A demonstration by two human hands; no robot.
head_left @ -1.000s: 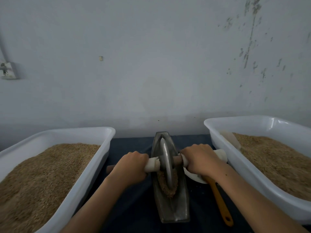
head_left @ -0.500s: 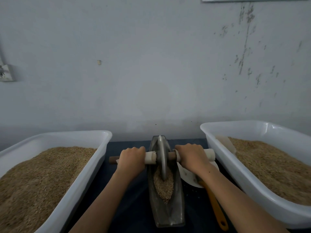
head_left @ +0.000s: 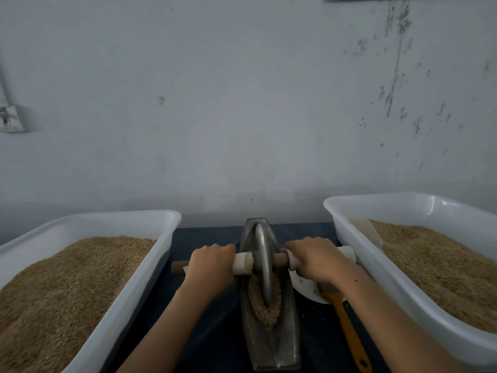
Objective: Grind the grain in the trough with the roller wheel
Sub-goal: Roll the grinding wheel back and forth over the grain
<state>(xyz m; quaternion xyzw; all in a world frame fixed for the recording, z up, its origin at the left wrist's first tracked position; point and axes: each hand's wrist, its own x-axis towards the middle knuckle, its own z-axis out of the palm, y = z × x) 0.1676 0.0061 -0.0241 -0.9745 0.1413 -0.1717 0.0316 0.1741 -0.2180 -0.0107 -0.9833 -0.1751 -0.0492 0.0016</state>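
Two bare forearms come into the picture from the bottom edge, one on each side. No sleeve, cuff or glove shows on either; whatever is worn higher up lies outside the frame. The left hand (head_left: 211,266) and the right hand (head_left: 316,261) are both seen from the back, knuckles uppermost. The wrists and fingers that show carry no watch, strap or ring. A small dark spot sits on the right forearm just behind the wrist. Nails and palms are turned away and cannot be seen.
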